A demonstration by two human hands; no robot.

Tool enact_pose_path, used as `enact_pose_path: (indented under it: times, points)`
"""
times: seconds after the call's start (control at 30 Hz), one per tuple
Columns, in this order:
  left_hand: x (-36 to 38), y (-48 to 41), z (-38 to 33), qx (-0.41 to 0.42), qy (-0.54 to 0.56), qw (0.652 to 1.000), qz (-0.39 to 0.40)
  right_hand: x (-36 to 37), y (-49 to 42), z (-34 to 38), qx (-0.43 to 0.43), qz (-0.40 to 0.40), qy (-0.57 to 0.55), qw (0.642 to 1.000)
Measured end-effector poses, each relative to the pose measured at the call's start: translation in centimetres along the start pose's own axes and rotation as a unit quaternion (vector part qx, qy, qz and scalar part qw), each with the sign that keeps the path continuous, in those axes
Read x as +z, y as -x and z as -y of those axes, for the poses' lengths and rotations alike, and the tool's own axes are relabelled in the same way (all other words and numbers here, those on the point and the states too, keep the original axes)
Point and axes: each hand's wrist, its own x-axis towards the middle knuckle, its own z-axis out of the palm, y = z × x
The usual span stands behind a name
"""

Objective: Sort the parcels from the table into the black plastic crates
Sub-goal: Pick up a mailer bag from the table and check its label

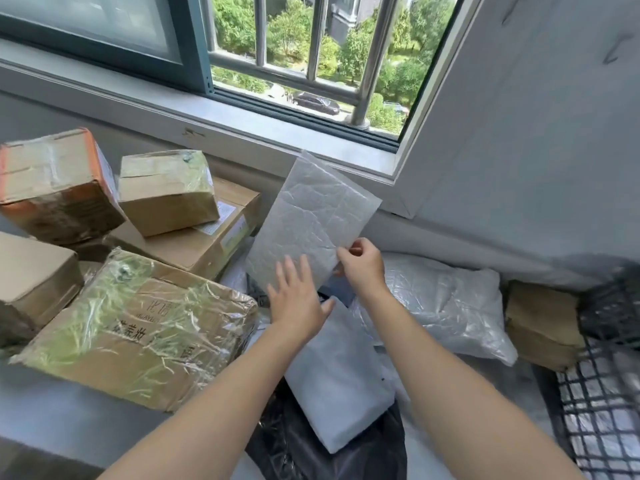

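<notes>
Right hand (362, 268): pinches the white envelope (308, 223) by its low right edge.
Left hand (298, 299): wide, fingers straight and spread at the envelope's bottom edge, holding nothing.
Envelope: held up, tilted, over the bags (450, 306).
Crate (609, 317): black, far right.
Boxes (138, 327): brown, piled at left.

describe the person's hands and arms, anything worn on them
The left hand and right hand are bare, with no gloves. The left forearm and right forearm are bare down to the frame edge, and no sleeve is in view. No watch, ring or bracelet shows.
</notes>
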Motion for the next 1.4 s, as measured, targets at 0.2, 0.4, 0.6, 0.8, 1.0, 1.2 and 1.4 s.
enact_pose_path:
  times: [0.2, 0.4, 0.6, 0.8, 1.0, 1.2, 1.4]
  points:
    - [-2.9, -0.3, -2.7, 0.078, 0.012, 0.991, -0.11, -4.6, 2.5, 5.4, 0.015, 0.089, -0.103, 0.991]
    - [-6.3, 1.0, -3.0, 0.09, 0.269, 0.944, -0.17, -7.9, 3.6, 7.0, -0.073, 0.029, -0.011, 0.997]
    - [-8.7, 2.4, -3.1, -0.006, 0.558, 0.826, -0.079, -10.9, 4.0, 4.7, -0.087, -0.027, 0.135, 0.987]
    - [-7.6, 4.4, -3.6, 0.013, 0.624, 0.781, -0.012, -12.7, 5.8, 3.6, -0.031, 0.027, 0.004, 0.999]
    - [-6.5, 5.0, -3.6, 0.026, 0.589, 0.808, -0.016, -13.9, 7.1, 2.9, -0.087, -0.024, 0.013, 0.996]
    - [-6.6, 5.6, -4.0, 0.049, 0.591, 0.805, -0.004, -14.9, 8.0, 2.8, -0.133, -0.037, 0.041, 0.99]
    - [-6.8, 6.1, -4.4, 0.048, 0.588, 0.807, -0.015, -16.0, 8.1, 3.0, -0.157, -0.028, 0.07, 0.985]
